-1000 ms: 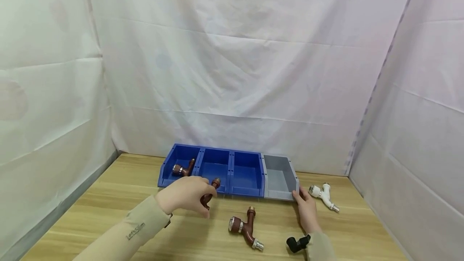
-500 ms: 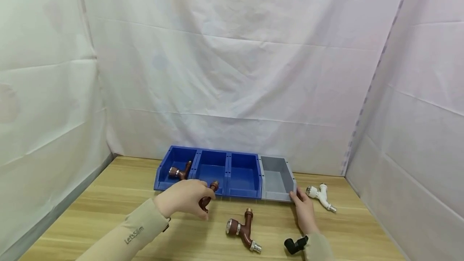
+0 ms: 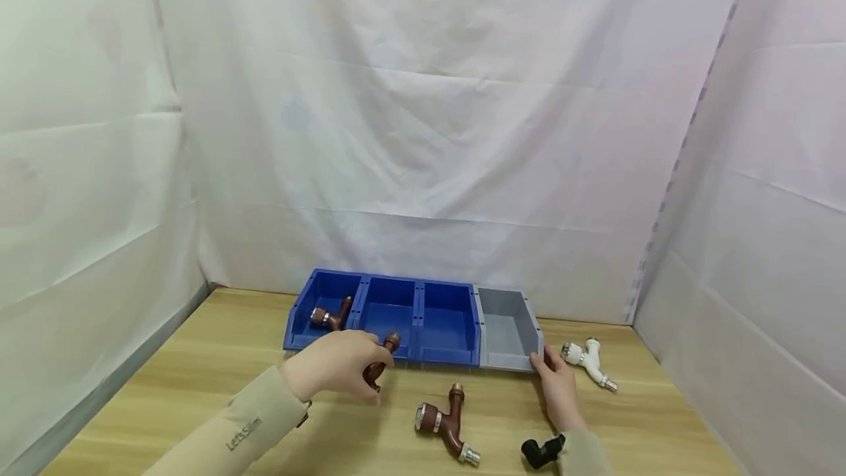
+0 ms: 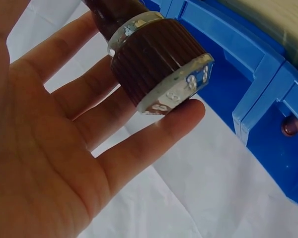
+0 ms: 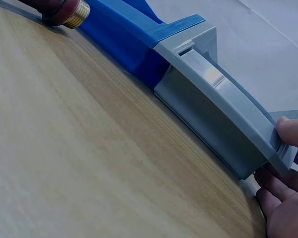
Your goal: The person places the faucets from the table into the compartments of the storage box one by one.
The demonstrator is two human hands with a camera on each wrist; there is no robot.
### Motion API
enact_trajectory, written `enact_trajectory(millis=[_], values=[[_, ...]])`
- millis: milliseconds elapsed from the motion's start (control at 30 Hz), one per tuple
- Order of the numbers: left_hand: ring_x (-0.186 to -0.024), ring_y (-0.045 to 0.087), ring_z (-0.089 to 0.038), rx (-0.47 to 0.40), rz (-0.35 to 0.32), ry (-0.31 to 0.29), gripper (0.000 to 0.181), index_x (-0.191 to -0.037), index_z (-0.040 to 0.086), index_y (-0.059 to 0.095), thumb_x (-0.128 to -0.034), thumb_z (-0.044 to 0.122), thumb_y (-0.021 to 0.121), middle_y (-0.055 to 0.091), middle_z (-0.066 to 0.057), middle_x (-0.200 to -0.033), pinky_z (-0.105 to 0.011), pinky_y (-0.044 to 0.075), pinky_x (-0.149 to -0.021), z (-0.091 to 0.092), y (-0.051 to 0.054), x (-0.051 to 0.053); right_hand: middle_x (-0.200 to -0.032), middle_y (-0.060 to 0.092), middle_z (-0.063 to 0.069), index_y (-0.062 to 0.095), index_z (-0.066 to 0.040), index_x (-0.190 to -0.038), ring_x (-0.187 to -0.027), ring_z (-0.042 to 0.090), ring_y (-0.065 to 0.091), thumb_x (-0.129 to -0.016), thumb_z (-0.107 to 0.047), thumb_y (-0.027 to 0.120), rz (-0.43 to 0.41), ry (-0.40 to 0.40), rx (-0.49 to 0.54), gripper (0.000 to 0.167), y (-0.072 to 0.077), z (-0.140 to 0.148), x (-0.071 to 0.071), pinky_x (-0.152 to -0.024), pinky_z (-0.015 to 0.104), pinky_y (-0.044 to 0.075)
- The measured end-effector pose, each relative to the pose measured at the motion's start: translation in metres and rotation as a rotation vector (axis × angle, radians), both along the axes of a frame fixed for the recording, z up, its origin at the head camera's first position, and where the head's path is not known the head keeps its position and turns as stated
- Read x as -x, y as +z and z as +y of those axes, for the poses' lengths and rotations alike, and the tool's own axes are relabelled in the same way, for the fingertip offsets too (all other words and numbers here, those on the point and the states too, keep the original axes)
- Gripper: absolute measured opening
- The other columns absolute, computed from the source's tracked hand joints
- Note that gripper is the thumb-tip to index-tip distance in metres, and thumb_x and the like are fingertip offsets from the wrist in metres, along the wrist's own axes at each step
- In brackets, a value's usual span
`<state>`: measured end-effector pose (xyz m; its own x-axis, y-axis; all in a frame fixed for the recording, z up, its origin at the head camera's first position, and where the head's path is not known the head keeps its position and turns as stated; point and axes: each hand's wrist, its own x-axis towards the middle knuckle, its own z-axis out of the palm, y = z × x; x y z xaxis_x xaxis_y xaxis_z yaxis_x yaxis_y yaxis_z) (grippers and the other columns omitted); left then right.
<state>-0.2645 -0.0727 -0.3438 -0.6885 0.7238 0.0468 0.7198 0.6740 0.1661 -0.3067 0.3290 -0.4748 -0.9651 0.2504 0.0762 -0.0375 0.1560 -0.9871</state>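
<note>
My left hand (image 3: 340,363) holds a brown tap (image 3: 391,344) just in front of the second blue bin (image 3: 388,314). In the left wrist view the ribbed brown handle (image 4: 159,54) of that tap lies against the fingers. My right hand (image 3: 558,391) grips the grey bin (image 3: 509,347) at its front right corner, thumb on the rim and fingers below, as the right wrist view shows. Another brown tap (image 3: 452,428) lies on the table between the hands. The leftmost blue bin (image 3: 333,281) contains a brown tap (image 3: 333,316).
To the right of the grey bin lies a white tap (image 3: 591,363). A black elbow-shaped piece (image 3: 542,452) is by the right wrist. The third blue bin (image 3: 449,322) adjoins the grey one. White cloth (image 3: 423,131) hangs behind the wooden table (image 3: 198,358).
The whole head view has shifted slightly. Both hands keep their places at the bins, the left still holding the brown tap and the right still gripping the grey bin.
</note>
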Motion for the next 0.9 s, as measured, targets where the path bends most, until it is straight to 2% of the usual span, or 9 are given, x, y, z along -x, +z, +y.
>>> enact_trajectory(millis=[200, 400, 633, 900], values=[[-0.069, 0.046, -0.002, -0.006, 0.008, -0.011, 0.046, -0.112, 0.025, 0.071, -0.0714, 0.044, 0.083, 0.054, 0.015, -0.084, -0.025, 0.043, -0.061, -0.0015, -0.008, 0.0, -0.152, 0.025, 0.028, 0.024, 0.009, -0.149, -0.141, 0.036, 0.022, -0.102, -0.02, 0.051, 0.017, -0.017, 0.003, 0.061, -0.0016, -0.0034, -0.0003, -0.112, 0.046, 0.022], [-0.068, 0.046, -0.003, -0.004, 0.016, -0.017, 0.045, -0.111, 0.024, 0.072, -0.0712, 0.041, 0.083, 0.053, 0.014, -0.083, -0.026, 0.043, -0.061, 0.0021, -0.007, 0.003, -0.154, 0.02, 0.027, 0.02, 0.008, -0.15, -0.143, 0.036, 0.017, -0.103, -0.02, 0.049, 0.01, -0.004, 0.013, 0.062, -0.001, -0.0001, -0.0017, -0.113, 0.046, 0.02], [-0.066, 0.045, -0.005, 0.012, 0.029, -0.017, 0.044, -0.11, 0.024, 0.072, -0.0707, 0.041, 0.084, 0.052, 0.013, -0.08, -0.026, 0.041, -0.061, 0.0057, -0.0037, 0.0037, -0.154, 0.023, 0.025, 0.022, 0.007, -0.15, -0.142, 0.033, 0.021, -0.102, -0.019, 0.05, 0.006, -0.003, 0.023, 0.061, -0.0024, 0.0002, -0.0009, -0.112, 0.045, 0.022], [-0.066, 0.045, -0.005, 0.016, 0.027, -0.015, 0.045, -0.11, 0.024, 0.072, -0.0714, 0.043, 0.083, 0.052, 0.013, -0.08, -0.026, 0.041, -0.061, 0.0065, -0.0029, 0.0073, -0.154, 0.022, 0.026, 0.022, 0.007, -0.15, -0.142, 0.035, 0.018, -0.103, -0.019, 0.05, 0.01, -0.005, 0.009, 0.061, -0.0021, -0.0002, -0.0003, -0.113, 0.046, 0.02]])
